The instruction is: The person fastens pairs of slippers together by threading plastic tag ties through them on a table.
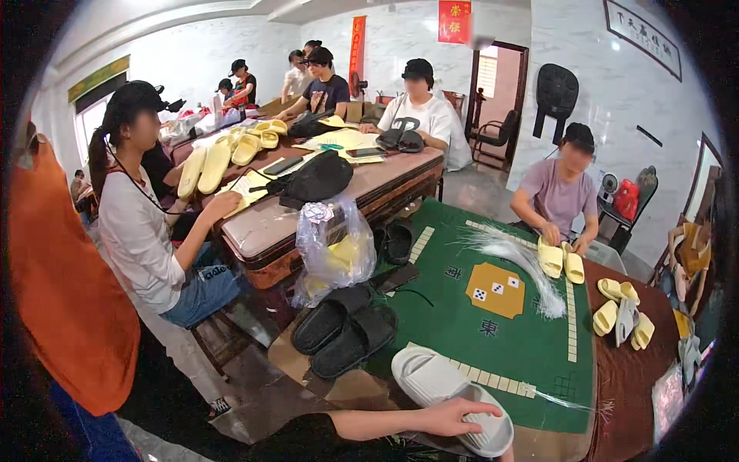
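Observation:
A white slide slipper [431, 377] lies at a slant at the near edge of the green table mat. My left hand [450, 417], its forearm coming in from the lower left under a black sleeve, is bent over the slipper's near end, with the fingers curled on it. Of my right hand [506, 456] only a bit of a finger shows at the bottom edge, by the slipper's near end; the rest is out of view. To the left of the white slipper sits a pair of black slippers [346, 327].
The green mat [446, 308] carries a bundle of white plastic ties [523, 266]. Across it, a person handles yellow slippers [551, 258]; more yellow slippers [616, 312] lie at right. A plastic bag [335, 250] hangs by the brown table [262, 223], where several people sit.

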{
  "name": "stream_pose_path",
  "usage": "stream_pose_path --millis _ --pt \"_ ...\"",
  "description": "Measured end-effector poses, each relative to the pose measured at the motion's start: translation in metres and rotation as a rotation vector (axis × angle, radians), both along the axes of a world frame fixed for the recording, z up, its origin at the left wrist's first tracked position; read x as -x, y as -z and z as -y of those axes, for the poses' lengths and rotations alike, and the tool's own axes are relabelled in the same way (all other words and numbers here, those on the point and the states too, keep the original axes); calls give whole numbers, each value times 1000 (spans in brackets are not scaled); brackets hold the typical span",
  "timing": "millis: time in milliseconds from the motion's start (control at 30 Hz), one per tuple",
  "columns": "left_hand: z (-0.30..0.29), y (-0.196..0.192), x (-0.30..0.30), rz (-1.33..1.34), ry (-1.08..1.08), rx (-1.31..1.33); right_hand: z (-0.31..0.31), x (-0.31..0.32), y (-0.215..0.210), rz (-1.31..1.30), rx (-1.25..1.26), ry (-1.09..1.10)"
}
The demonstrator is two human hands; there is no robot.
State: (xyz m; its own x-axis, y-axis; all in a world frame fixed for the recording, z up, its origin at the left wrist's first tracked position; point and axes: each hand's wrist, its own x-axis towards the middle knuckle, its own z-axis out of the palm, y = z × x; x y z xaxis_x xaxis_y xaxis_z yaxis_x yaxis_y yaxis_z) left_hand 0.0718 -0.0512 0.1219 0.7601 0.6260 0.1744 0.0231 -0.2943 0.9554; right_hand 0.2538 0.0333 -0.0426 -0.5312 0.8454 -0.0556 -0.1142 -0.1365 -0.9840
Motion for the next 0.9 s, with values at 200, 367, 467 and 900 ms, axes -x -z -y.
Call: stream_pose_path --millis 200,367,467,900 --pt "13 5 -30 219 271 77 5 31 -7 14 -11 -2" --pt "32 -12 -22 296 230 37 67 15 -13 48 52 220" --pt "20 -41 17 167 -244 168 119 -5 -19 60 121 516" --pt "-52 31 51 767 -681 617 134 8 -79 345 -199 784"
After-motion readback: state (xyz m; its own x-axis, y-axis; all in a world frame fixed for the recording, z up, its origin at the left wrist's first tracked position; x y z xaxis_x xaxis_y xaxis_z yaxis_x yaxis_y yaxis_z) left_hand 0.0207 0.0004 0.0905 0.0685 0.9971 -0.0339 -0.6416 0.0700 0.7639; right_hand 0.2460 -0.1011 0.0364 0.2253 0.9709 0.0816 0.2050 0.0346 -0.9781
